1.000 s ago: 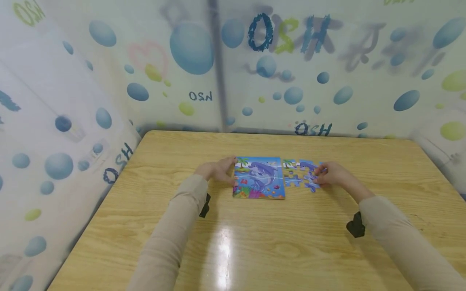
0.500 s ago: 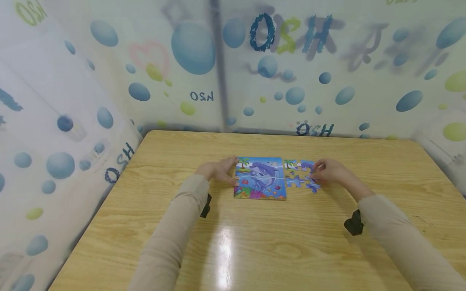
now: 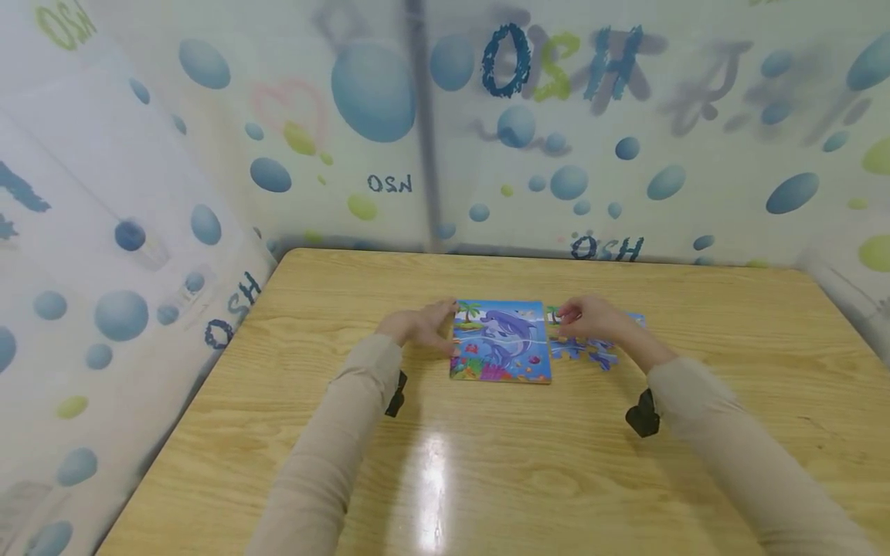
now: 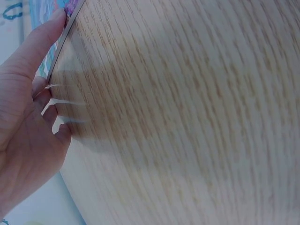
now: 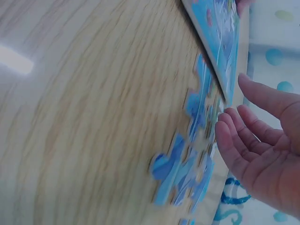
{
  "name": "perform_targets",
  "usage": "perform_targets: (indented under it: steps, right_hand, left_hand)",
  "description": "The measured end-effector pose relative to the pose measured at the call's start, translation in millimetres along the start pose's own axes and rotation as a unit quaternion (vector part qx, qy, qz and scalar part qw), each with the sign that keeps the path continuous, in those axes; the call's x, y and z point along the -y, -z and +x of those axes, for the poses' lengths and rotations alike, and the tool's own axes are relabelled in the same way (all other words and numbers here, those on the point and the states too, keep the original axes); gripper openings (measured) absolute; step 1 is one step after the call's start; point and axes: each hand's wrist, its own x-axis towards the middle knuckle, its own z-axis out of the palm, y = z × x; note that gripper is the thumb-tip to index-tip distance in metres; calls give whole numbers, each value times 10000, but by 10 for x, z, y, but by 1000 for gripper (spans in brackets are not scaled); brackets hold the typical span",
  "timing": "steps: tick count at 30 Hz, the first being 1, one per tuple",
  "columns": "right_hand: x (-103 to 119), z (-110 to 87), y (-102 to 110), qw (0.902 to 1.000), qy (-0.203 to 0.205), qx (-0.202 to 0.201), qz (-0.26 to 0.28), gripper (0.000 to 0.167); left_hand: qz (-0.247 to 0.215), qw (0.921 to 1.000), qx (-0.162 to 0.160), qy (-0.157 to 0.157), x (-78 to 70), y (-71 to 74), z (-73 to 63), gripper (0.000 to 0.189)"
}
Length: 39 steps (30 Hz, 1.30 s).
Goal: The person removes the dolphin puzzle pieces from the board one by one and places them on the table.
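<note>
A dolphin picture puzzle board (image 3: 502, 340) lies flat on the table. My left hand (image 3: 421, 327) rests at its left edge, the thumb (image 4: 42, 41) overlapping the board's surface and the fingers lower along the edge. Right of the board lie several loosely arranged jigsaw pieces (image 3: 602, 357). Over their far left part hovers my right hand (image 3: 592, 316), close to the palm-tree piece (image 3: 552, 312). In the right wrist view its thumb stands apart from loosely bent fingers (image 5: 226, 140), and no piece shows between them. The hand hides some pieces in the head view.
The wooden table (image 3: 542, 471) spreads around the board and pieces. A bubble-patterned curtain (image 3: 459, 131) hangs behind its far edge and along the left side. Dark wrist-worn cameras, such as the right one (image 3: 643, 414), hang below both sleeves.
My right hand has moved left across the loose pieces, from their right side to the part nearest the board. The left hand has stayed at the board's edge.
</note>
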Motion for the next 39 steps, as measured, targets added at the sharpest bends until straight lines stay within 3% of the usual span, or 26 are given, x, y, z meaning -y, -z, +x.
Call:
perform_targets:
  steps: [10, 22, 27, 39]
  right_hand:
    - [253, 154, -143, 9973, 690, 184, -164, 37]
    - [408, 279, -270, 9923, 660, 412, -961, 49]
    - [447, 298, -303, 9887, 687, 496, -1234, 44]
    - [468, 306, -324, 9922, 560, 557, -966, 35]
  left_hand:
    - [-118, 9999, 36, 27, -9, -11, 15, 93]
    - [-45, 9999, 56, 76, -9, -13, 16, 94]
    - [-62, 10000, -2, 29, -3, -13, 13, 94]
    - [35, 10000, 7, 12, 3, -13, -14, 93]
